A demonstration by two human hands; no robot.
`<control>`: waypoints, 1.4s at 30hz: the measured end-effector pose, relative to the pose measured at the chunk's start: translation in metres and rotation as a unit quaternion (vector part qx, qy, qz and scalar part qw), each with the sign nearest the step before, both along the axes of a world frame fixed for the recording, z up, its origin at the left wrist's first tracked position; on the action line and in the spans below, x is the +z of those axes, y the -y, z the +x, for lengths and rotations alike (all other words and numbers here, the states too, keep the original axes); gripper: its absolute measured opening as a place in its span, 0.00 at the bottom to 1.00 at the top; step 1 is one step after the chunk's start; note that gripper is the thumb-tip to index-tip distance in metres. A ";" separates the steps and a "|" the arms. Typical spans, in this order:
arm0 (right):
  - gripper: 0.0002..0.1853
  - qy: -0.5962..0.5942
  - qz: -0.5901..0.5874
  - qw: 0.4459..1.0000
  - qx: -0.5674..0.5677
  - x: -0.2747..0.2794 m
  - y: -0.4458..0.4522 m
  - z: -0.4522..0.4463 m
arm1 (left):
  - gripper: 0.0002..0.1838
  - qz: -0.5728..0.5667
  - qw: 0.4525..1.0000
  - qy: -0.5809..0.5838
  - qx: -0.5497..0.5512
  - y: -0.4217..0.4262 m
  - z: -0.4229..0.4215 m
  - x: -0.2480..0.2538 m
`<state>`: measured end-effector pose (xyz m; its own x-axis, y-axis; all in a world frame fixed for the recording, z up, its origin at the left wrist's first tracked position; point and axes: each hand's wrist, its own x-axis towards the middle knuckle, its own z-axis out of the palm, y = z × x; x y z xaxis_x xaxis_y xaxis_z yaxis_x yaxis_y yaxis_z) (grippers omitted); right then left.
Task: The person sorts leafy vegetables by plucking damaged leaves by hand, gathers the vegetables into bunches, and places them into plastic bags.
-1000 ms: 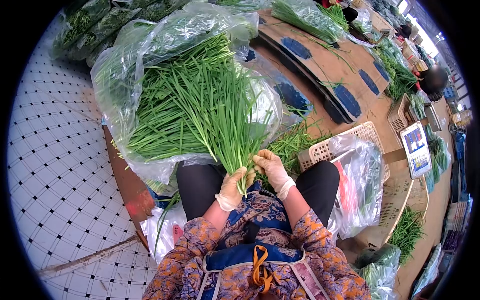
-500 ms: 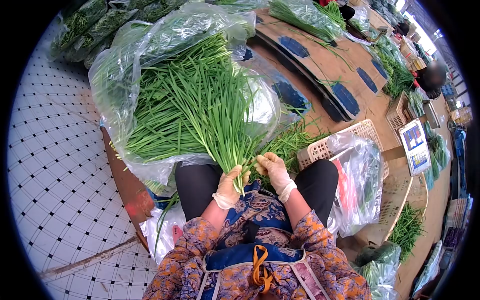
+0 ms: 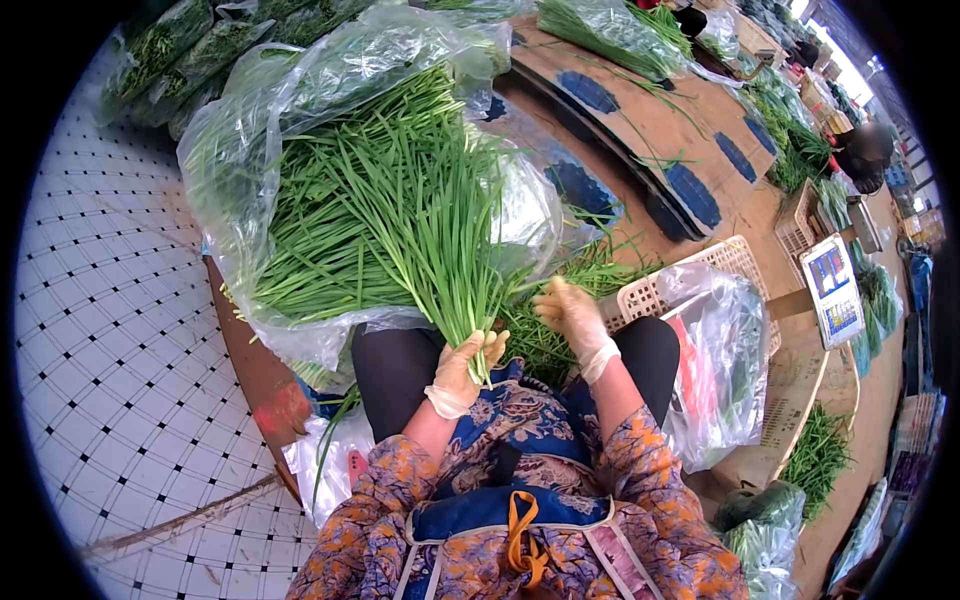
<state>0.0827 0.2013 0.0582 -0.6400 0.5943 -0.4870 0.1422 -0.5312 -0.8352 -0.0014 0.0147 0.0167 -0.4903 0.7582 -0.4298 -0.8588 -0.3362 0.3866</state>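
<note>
My gloved left hand (image 3: 463,366) is wrapped round the pale lower ends of a bunch of garlic chives (image 3: 440,250). Their long green leaves fan away from me over a larger heap of chives (image 3: 330,220) in an open clear plastic bag (image 3: 235,170). To the right of the bunch is my gloved right hand (image 3: 572,312), its fingers pinched together. A thin green strand lies near those fingertips, but what they grip is too small to make out. Below and beyond that hand are loose chive scraps (image 3: 530,335), between my knees.
At my right stand a beige plastic crate (image 3: 640,300), a clear bag with greens (image 3: 715,390) and a scale display (image 3: 832,290). Boards with blue patches (image 3: 640,130) lie ahead. Filled vegetable bags (image 3: 165,60) are stacked at the far left. Another person (image 3: 862,160) is at the far right.
My right hand has moved away from the bunch, to the right and slightly forward, still pinched. My left hand keeps its hold on the chives almost in place.
</note>
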 end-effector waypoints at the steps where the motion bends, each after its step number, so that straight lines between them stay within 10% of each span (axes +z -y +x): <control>1: 0.27 0.057 0.061 0.993 0.078 0.003 0.008 -0.006 | 0.13 0.002 1.000 -0.015 -0.006 -0.002 0.002 0.001; 4: 0.20 0.014 0.111 0.978 0.174 -0.013 0.037 -0.023 | 0.14 -0.018 0.999 -0.051 -0.008 -0.007 0.005 0.003; 16: 0.07 -0.053 0.027 0.994 -0.091 -0.012 -0.023 0.008 | 0.20 0.107 0.989 0.083 -0.059 0.001 -0.008 -0.010; 20: 0.11 0.046 0.246 0.951 0.180 0.013 0.025 -0.006 | 0.22 0.103 0.989 0.077 -0.070 -0.006 0.000 0.010; 24: 0.08 -0.036 0.473 0.871 0.127 -0.017 0.058 -0.013 | 0.22 0.064 0.993 -0.032 -0.098 -0.004 0.001 0.004; 26: 0.06 -0.072 0.134 0.983 0.101 0.008 0.058 -0.007 | 0.22 0.045 0.993 -0.062 -0.085 -0.003 0.001 0.005; 31: 0.11 -0.078 0.159 0.984 -0.029 -0.017 0.009 0.006 | 0.25 0.101 0.990 0.049 -0.080 0.000 -0.005 0.005; 38: 0.29 0.115 0.243 0.952 0.147 -0.020 0.025 -0.002 | 0.28 0.204 0.972 0.045 -0.109 0.011 -0.001 0.026; 42: 0.14 0.051 0.048 0.961 0.269 -0.004 0.055 -0.025 | 0.19 0.084 0.991 0.033 -0.102 0.010 0.002 0.001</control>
